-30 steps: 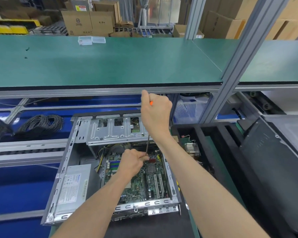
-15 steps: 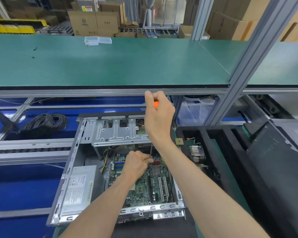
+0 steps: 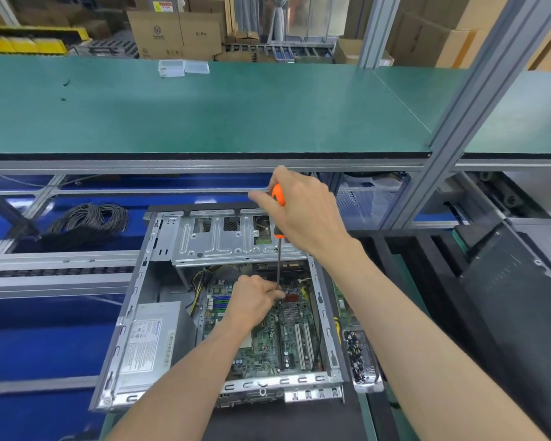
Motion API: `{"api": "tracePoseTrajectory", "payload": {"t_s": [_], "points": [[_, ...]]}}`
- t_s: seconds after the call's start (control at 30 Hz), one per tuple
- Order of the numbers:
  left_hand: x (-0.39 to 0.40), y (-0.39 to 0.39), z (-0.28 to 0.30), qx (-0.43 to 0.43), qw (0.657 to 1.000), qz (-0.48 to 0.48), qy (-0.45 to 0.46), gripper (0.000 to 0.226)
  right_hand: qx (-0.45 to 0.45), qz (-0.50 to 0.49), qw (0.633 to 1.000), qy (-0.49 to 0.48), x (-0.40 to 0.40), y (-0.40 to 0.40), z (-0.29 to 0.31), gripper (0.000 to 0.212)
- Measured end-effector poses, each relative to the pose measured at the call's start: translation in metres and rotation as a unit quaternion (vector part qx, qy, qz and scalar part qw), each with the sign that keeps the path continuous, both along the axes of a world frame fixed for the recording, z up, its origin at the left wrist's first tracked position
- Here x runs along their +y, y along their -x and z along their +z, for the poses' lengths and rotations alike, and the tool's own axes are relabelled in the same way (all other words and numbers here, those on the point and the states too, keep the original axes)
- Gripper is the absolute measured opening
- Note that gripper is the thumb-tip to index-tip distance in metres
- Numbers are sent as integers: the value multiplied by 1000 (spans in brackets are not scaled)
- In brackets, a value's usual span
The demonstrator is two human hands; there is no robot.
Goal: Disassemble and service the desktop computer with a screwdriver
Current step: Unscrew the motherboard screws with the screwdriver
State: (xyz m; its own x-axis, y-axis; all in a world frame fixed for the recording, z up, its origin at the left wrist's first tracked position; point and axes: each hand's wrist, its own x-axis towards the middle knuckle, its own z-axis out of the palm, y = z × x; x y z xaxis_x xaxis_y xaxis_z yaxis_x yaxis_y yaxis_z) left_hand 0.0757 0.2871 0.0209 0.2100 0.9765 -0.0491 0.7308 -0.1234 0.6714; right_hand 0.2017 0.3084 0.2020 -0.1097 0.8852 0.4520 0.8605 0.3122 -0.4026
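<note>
Warehouse cartons stack up behind a green worktop [image 3: 204, 116], and below its front edge the open desktop computer [image 3: 223, 313] lies on its side. Since a second ago the hands have hardly shifted: the right hand [image 3: 303, 214] still wraps the orange screwdriver [image 3: 278, 218] handle above the computer's drive cage, while the left hand [image 3: 252, 300] pinches the shaft low against the motherboard [image 3: 280, 338]. Judging by that, a board screw is still being worked loose. Beside the computer's right wall, a tray of screws [image 3: 361, 358] waits.
</note>
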Motion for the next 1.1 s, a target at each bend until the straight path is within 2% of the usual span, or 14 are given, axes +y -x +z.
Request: {"api": "tracePoseTrajectory", "payload": {"t_s": [0.03, 0.17, 0.3, 0.43, 0.53, 0.6, 0.67, 0.77, 0.83, 0.9, 1.0, 1.1], "points": [[0, -1, 0, 2, 1000, 3, -4, 20, -21, 8, 1000, -5, -2, -1, 2, 37], [1, 0, -3, 5, 1000, 7, -11, 23, 33, 109, 989, 95, -3, -8, 11, 26], [0, 2, -5, 52, 998, -10, -35, 33, 37, 188, 970, 150, -9, -18, 25, 33], [0, -1, -3, 74, 996, -21, -42, 37, -120, 129, 983, 51, -15, -18, 30, 18], [0, -2, -1, 82, 996, -30, -33, 37, -233, 51, 970, 44, -13, -8, 31, 34], [-1, -1, 0, 96, 994, -37, -26, 42, -238, 65, 967, 60, -9, -3, 32, 23], [-2, -1, 0, 109, 993, -37, -24, 48, -201, 116, 968, 94, -7, -2, 35, 9], [-2, 1, 0, 103, 993, -47, -22, 54, -111, 190, 961, 168, -11, -4, 43, 28], [-1, 2, -2, 69, 997, -41, -19, 58, -89, 214, 955, 183, -15, -5, 45, 33], [-2, 3, -5, 32, 999, -27, -16, 42, -134, 171, 967, 131, -17, -4, 44, 19], [-2, 2, -7, 5, 1000, -24, -16, 29, -261, 52, 961, 69, -15, -1, 45, 34], [0, 3, -7, -2, 999, -33, -2, 27, -244, 89, 959, 113, -10, -1, 48, 18]]}}
